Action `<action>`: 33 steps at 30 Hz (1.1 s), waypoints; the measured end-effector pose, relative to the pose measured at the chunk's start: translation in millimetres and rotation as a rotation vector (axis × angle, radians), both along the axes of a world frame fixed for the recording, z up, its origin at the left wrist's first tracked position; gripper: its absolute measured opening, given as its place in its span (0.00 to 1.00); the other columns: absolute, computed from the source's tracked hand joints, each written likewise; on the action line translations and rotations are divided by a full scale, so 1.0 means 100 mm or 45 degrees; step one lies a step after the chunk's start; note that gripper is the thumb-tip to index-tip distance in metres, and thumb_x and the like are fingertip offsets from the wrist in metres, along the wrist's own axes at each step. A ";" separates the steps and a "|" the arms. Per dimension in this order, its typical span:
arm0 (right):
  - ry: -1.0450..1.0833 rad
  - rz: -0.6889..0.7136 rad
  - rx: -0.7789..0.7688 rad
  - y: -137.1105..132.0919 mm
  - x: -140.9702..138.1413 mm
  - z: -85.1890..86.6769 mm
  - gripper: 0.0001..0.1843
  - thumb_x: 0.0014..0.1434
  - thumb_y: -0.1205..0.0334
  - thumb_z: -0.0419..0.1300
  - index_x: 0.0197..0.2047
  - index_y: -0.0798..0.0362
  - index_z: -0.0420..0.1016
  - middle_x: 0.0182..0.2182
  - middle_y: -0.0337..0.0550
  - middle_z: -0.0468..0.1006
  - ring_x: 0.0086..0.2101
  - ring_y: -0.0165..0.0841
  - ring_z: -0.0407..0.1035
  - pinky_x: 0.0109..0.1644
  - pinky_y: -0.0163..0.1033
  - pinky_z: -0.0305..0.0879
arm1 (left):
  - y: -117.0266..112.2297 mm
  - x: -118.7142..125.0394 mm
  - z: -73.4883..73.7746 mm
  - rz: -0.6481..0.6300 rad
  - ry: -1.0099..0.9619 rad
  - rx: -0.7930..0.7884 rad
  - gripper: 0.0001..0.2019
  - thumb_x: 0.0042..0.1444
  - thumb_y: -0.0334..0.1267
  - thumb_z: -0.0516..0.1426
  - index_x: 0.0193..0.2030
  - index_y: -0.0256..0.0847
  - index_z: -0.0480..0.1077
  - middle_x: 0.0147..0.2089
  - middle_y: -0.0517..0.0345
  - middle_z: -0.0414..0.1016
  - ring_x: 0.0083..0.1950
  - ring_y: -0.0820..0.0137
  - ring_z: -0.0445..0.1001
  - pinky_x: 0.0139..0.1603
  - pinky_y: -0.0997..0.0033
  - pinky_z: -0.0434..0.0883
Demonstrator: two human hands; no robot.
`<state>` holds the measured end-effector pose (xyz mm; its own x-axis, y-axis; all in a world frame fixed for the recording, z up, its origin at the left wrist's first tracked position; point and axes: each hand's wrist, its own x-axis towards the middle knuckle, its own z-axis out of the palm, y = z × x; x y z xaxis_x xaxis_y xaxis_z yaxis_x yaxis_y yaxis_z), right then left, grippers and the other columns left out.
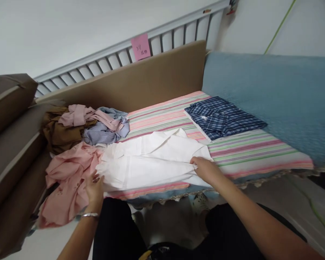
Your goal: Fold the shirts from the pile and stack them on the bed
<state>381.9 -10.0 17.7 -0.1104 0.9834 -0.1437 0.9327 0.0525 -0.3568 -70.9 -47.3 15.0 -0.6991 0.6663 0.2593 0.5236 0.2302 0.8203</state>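
A white shirt (148, 162) lies lengthwise across a striped sheet (238, 153), with long folds running along it. My right hand (206, 169) pinches its near edge at the right end. At the opposite end, my left hand (94, 187) has its fingers curled in on the shirt's left edge, close to a crumpled pink garment (70, 173). Further back on the right lies a navy plaid shirt (227, 117), folded flat.
A heap with a brown garment (62, 133), a light pink one (77, 115) and a blue-grey one (103, 133) sits at the back left. Brown cushions (13, 144) stand left. A tan backrest (151, 81) runs behind; a blue cover (271, 97) lies right.
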 end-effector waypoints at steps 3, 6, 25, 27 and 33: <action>-0.052 0.014 0.129 -0.07 0.00 0.06 0.14 0.50 0.74 0.50 0.38 0.51 0.70 0.37 0.44 0.74 0.37 0.36 0.68 0.33 0.36 0.52 | -0.02 0.00 -0.11 0.043 -0.173 0.114 0.22 0.46 0.40 0.58 0.50 0.39 0.67 0.42 0.53 0.72 0.38 0.70 0.72 0.39 0.69 0.72; -0.089 0.003 0.232 -0.16 0.02 0.06 0.14 0.50 0.74 0.50 0.37 0.51 0.68 0.37 0.42 0.73 0.36 0.34 0.67 0.32 0.36 0.51 | 0.07 -0.09 -0.02 -0.001 -0.095 0.274 0.24 0.48 0.44 0.56 0.52 0.41 0.66 0.45 0.54 0.71 0.40 0.71 0.72 0.42 0.70 0.71; 0.098 -0.094 0.254 -0.27 -0.09 0.24 0.24 0.54 0.71 0.52 0.55 0.60 0.69 0.54 0.54 0.71 0.53 0.39 0.65 0.57 0.41 0.60 | -0.33 -0.07 -0.03 -0.337 0.818 -0.317 0.23 0.57 0.46 0.49 0.54 0.34 0.68 0.56 0.38 0.68 0.57 0.52 0.65 0.58 0.51 0.61; 0.122 0.006 0.443 -0.34 -0.48 0.31 0.23 0.60 0.63 0.51 0.57 0.59 0.68 0.58 0.55 0.65 0.57 0.40 0.59 0.61 0.45 0.55 | -0.27 0.18 -0.06 -0.416 1.007 -0.318 0.23 0.60 0.46 0.47 0.57 0.38 0.66 0.61 0.41 0.64 0.62 0.53 0.61 0.59 0.52 0.61; -0.050 0.369 0.486 -0.27 -1.16 -0.11 0.26 0.62 0.52 0.52 0.63 0.44 0.60 0.65 0.47 0.51 0.64 0.43 0.44 0.65 0.56 0.42 | 0.01 0.54 -0.39 -0.611 1.112 -0.575 0.25 0.61 0.51 0.46 0.63 0.50 0.58 0.68 0.52 0.55 0.68 0.46 0.48 0.60 0.33 0.51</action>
